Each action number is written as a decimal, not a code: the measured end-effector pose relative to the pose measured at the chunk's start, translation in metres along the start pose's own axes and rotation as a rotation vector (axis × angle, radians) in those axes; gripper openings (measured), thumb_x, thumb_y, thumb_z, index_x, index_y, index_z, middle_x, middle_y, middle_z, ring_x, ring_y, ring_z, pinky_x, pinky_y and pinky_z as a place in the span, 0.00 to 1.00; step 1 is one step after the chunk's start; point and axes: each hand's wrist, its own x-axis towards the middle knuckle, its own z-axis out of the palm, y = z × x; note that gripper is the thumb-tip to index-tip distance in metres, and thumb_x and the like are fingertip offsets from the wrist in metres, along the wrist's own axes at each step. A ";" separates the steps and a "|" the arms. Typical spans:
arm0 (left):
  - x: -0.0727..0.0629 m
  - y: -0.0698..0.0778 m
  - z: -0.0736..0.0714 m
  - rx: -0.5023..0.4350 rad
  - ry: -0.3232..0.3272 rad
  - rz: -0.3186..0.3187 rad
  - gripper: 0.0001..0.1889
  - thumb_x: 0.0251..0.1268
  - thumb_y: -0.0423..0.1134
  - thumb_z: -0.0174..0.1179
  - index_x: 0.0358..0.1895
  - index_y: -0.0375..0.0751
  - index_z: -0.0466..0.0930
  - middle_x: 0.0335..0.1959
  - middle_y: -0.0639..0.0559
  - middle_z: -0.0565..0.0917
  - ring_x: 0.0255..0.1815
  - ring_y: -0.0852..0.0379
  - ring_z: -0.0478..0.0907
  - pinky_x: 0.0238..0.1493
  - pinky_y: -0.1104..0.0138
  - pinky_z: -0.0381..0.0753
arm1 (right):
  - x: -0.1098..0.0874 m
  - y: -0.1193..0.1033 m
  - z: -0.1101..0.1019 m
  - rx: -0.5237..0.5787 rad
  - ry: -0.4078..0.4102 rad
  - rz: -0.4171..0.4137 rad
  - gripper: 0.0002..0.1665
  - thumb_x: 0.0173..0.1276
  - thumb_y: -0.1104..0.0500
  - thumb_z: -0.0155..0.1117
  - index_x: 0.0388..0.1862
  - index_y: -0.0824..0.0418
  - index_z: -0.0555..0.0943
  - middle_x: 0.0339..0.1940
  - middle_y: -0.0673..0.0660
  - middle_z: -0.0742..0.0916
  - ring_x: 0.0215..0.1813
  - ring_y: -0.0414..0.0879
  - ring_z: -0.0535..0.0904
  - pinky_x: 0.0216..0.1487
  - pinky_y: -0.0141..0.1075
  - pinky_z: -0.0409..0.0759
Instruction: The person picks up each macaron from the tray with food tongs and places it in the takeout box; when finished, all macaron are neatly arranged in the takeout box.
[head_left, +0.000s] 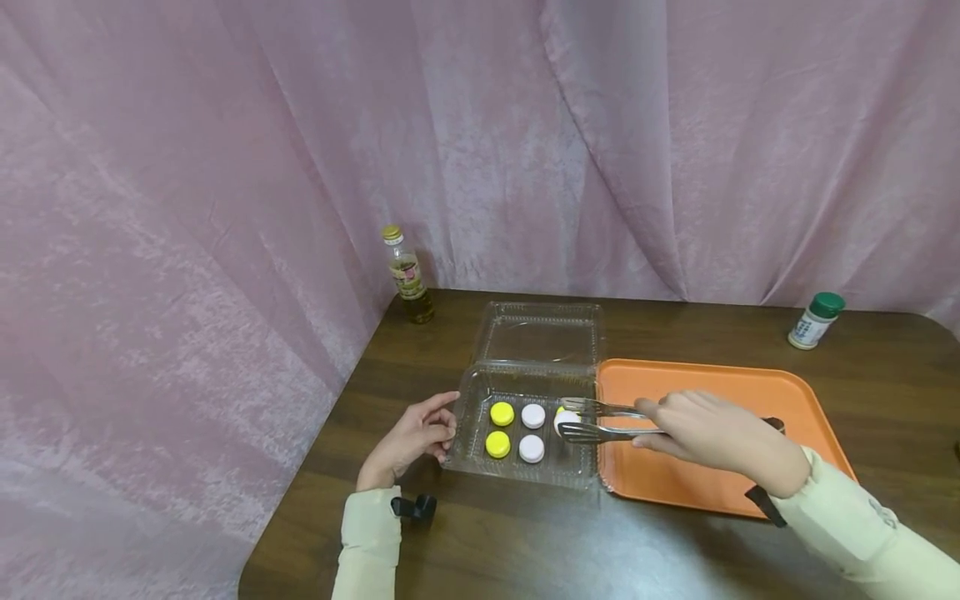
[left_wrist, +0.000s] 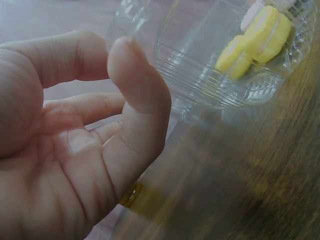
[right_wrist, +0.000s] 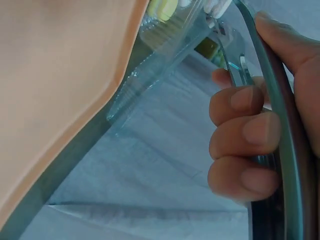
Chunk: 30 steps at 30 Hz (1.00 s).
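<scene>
A clear plastic clamshell container lies with its lid folded back, holding yellow macarons and pale macarons in rows. My left hand pinches the left rim of the container between thumb and finger. Metal tongs are gripped in my right hand, the fingers wrapped round their arms. Between the tong tips, over the container's right side, is a pale macaron. It partly hides a yellow macaron behind it. In the right wrist view, the pale macaron shows at the tong ends.
An orange tray sits against the container's right side, under my right forearm. Toward the back left stands an oil bottle. A green-capped seasoning shaker is at the back right. Pink curtains hang behind the wooden table.
</scene>
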 end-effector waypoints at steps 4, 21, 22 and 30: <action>0.000 0.002 0.000 0.002 0.002 0.000 0.34 0.65 0.21 0.52 0.76 0.29 0.59 0.35 0.47 0.76 0.27 0.56 0.74 0.24 0.69 0.81 | 0.008 0.000 -0.003 -0.024 -0.018 -0.023 0.14 0.70 0.50 0.68 0.32 0.56 0.76 0.15 0.42 0.64 0.17 0.33 0.56 0.17 0.28 0.57; -0.001 0.003 0.001 0.018 0.005 0.005 0.33 0.67 0.22 0.53 0.76 0.29 0.58 0.36 0.48 0.76 0.26 0.58 0.74 0.24 0.69 0.81 | 0.035 -0.008 0.007 -0.272 -0.028 -0.231 0.19 0.62 0.45 0.75 0.24 0.56 0.79 0.17 0.46 0.73 0.17 0.38 0.67 0.17 0.32 0.70; -0.001 0.003 0.001 0.019 0.007 0.004 0.33 0.67 0.22 0.53 0.76 0.29 0.59 0.36 0.48 0.76 0.26 0.58 0.74 0.24 0.69 0.81 | 0.036 -0.009 0.007 -0.269 -0.031 -0.226 0.19 0.61 0.45 0.75 0.24 0.56 0.79 0.17 0.46 0.73 0.17 0.38 0.67 0.18 0.33 0.70; -0.001 0.004 0.002 0.022 0.016 -0.011 0.33 0.66 0.21 0.52 0.76 0.30 0.59 0.36 0.46 0.76 0.27 0.57 0.73 0.24 0.69 0.81 | 0.038 -0.016 0.004 -0.245 -0.064 -0.184 0.19 0.60 0.47 0.76 0.22 0.56 0.78 0.17 0.46 0.75 0.17 0.37 0.66 0.18 0.33 0.70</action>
